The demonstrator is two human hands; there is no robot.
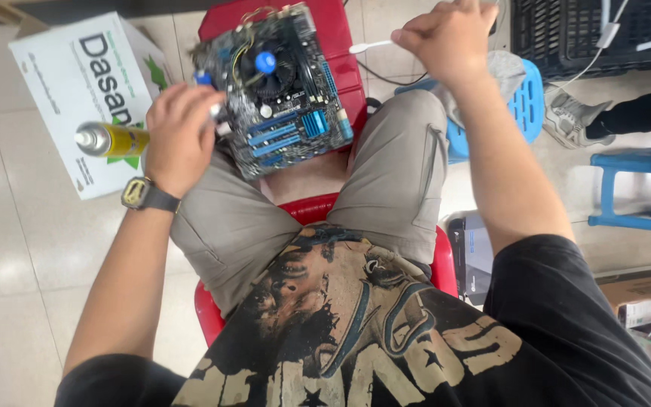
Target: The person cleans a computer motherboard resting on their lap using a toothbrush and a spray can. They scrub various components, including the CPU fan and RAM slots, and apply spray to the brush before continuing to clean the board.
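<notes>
Yellow spray can point(111, 139) is wrapped tight in the left hand point(181, 136), right next to the motherboard point(279, 87) sitting on a red stool point(333, 38) by the knees. Right hand point(446, 38) is fisted around a white brush point(374, 45), off to the side.

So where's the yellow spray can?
In the head view, the yellow spray can is on the left, held in the left hand, lying sideways over the white cardboard box beside the computer board.

Motherboard point(276, 90) by left hand point(178, 136)
</notes>
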